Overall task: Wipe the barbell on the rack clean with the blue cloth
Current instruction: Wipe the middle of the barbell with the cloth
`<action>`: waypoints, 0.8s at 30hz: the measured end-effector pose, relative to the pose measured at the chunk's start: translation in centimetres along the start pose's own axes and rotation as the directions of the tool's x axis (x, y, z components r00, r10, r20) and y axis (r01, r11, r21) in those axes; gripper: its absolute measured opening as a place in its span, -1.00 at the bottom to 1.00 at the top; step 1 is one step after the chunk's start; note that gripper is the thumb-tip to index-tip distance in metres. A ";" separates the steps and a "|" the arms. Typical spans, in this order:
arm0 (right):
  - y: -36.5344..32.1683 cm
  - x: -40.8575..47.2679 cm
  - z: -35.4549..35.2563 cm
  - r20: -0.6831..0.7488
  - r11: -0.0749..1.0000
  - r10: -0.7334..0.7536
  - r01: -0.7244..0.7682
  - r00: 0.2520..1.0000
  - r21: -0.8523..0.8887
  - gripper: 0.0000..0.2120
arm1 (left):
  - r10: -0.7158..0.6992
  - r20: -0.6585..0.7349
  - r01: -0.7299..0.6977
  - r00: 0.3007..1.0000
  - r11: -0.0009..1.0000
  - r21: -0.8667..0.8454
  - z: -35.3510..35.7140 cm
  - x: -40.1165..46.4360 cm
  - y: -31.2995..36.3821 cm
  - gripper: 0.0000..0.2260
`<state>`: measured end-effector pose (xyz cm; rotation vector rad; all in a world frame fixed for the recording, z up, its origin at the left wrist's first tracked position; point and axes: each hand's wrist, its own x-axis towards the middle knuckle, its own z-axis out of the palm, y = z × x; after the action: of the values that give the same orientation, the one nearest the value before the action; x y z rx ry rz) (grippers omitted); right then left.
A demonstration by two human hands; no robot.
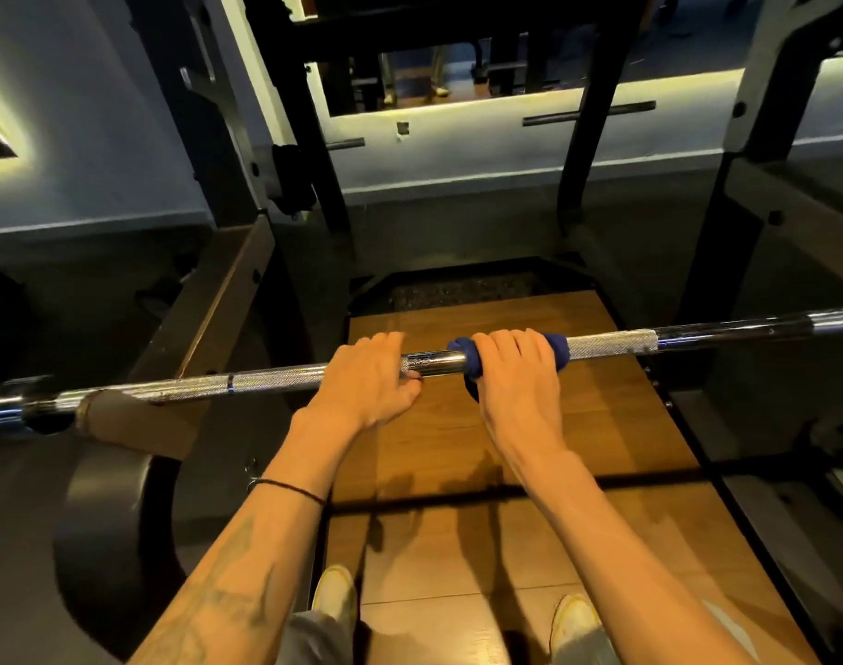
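The barbell (285, 379) lies across the rack (218, 300), above the wooden platform (438, 439). The right hand (513, 371) clenches the blue cloth (561, 350) around the bar near its middle (cloth ends show either side of the fingers). The left hand (366, 376) grips bare steel just beside it.

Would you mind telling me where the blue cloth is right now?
The blue cloth is wrapped around the barbell near its middle, under the right hand, just right of the left hand.
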<state>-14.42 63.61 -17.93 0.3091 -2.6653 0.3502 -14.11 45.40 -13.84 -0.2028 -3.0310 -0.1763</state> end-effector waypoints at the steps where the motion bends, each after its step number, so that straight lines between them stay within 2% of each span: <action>1: -0.5 0.0 -0.1 0.003 1.000 0.003 -0.003 1.000 -0.003 -0.64 | -0.006 -0.017 0.006 1.000 0.999 0.043 0.1 0.0 0.2 -0.69; 3: -2.3 0.1 -0.3 0.013 1.000 -0.023 0.023 1.000 -0.017 -0.62 | 0.026 -0.106 -0.016 0.994 0.995 0.099 0.6 -0.3 0.3 -0.79; 7: -5.4 -0.2 0.1 0.027 0.992 -0.120 0.121 0.992 -0.019 -0.56 | 0.043 -0.226 -0.019 0.973 0.994 0.108 1.8 -1.2 0.2 -0.82; 10: -3.5 0.1 0.1 -0.015 0.983 -0.186 0.186 0.982 0.008 -0.69 | 0.018 -0.370 -0.002 0.929 0.999 0.044 3.0 -1.8 0.2 -0.84; 12: -0.5 0.4 -0.5 -0.026 0.986 -0.168 0.168 0.985 0.006 -0.79 | 0.043 -0.428 -0.044 0.903 0.999 0.008 3.8 -2.4 0.2 -0.83; 17: 5.4 -0.5 -2.1 -0.076 0.998 -0.054 0.056 0.996 0.037 -0.76 | 0.058 -0.473 -0.129 0.879 0.984 -0.120 4.8 -3.9 0.6 -0.65; 21: 2.6 0.1 -1.2 -0.028 0.996 0.029 -0.031 0.999 -0.078 -0.78 | 0.007 -0.521 -0.099 0.854 0.984 -0.148 5.2 -3.8 1.5 -0.69; 24: -2.1 0.7 -0.3 0.008 0.997 -0.067 0.068 0.998 -0.036 -0.79 | -0.023 -0.495 -0.065 0.869 0.985 -0.159 4.2 -3.6 1.2 -0.76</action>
<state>-14.39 61.56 -16.94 0.3884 -2.6567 0.2796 -10.81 46.69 -18.28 -0.1713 -2.4978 -0.4183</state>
